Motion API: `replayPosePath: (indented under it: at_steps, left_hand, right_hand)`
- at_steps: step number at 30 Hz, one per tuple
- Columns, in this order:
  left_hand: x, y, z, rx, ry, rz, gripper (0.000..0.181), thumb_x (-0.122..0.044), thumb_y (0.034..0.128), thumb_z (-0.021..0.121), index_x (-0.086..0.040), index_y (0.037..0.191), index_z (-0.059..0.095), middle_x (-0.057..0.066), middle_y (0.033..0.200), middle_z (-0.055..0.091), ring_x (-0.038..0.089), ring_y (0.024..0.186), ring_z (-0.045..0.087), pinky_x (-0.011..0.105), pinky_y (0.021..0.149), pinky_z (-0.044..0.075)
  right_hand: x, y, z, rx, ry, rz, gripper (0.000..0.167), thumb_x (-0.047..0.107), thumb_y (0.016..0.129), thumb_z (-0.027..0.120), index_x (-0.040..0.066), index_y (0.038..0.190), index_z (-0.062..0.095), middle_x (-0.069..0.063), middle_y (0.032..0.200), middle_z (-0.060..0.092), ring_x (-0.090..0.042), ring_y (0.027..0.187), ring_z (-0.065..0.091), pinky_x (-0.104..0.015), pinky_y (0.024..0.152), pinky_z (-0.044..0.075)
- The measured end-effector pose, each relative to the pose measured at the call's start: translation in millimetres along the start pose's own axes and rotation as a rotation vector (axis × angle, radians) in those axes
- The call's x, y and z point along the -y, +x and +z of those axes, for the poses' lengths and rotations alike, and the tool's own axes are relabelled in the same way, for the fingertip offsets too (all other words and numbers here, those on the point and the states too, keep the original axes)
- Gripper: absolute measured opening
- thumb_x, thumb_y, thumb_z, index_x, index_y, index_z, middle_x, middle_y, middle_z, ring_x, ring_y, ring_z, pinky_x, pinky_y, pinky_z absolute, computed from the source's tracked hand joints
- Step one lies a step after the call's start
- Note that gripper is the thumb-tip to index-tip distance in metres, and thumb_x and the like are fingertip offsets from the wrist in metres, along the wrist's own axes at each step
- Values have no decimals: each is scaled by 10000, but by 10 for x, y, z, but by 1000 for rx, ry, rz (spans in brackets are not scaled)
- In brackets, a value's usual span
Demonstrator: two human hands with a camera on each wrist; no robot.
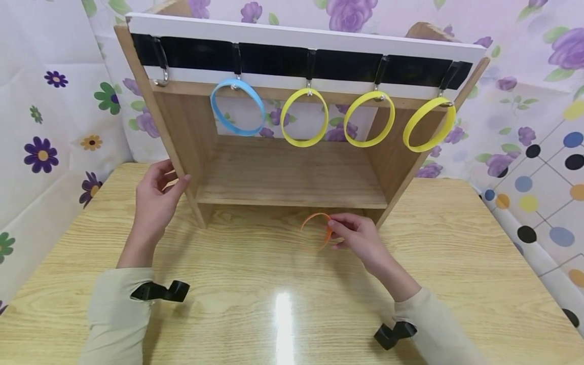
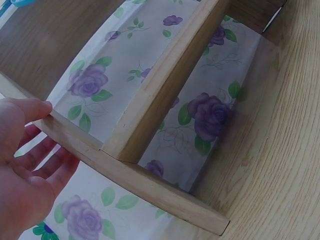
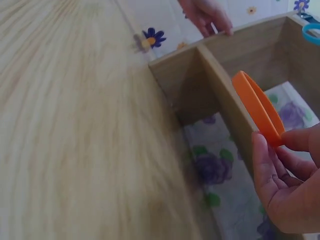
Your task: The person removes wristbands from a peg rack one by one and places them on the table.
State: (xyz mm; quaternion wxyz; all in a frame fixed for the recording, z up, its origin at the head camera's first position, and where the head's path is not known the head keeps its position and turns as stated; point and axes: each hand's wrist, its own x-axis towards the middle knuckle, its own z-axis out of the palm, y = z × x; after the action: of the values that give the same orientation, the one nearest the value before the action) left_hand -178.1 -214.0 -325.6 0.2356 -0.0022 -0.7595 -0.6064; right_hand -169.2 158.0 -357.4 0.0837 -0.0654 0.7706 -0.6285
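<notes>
Item: one table, light wood-grain top. We note a bright reflected streak near its front middle. Directly on it, toward the back, we list one open-fronted wooden rack, with a horizontal shelf board between its side panels. Across the rack's upper front we record one white rail with a black band and five hooks. We count one blue ring on the second hook from the left, and yellow rings on the third, fourth and fifth.
</notes>
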Motion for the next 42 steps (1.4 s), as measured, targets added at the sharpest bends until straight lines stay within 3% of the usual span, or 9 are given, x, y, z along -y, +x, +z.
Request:
replayPosePath:
  at_steps: [10,25,42]
  left_hand:
    - [-16,-2,4,-1,-2,-6,382,-68,928,623,-6,1290,516,-17,1165,528,117,1077,533,190,905,461]
    - [-15,-7,-15,22,12,0,416,-86,938,614,15,1321,487,1,1205,517,111,1092,523,176,903,456]
    - [-4,5,-11,26,21,-1,414,-95,940,615,19,1317,486,10,1215,517,109,1106,521,193,918,457]
  right_hand:
    - [-272,-8,-234,21,-36,69,354,90,967,578,-161,1215,543,-256,1026,640,-168,820,663,-319,681,576]
    - [-522,-50,-385,107,-88,158,314,68,968,568,-146,1198,566,-127,893,667,-180,751,665,-300,637,575]
    - [-554,-53,-427,118,-171,126,282,38,943,592,-130,1171,597,-134,890,677,-198,766,656,-312,661,574]
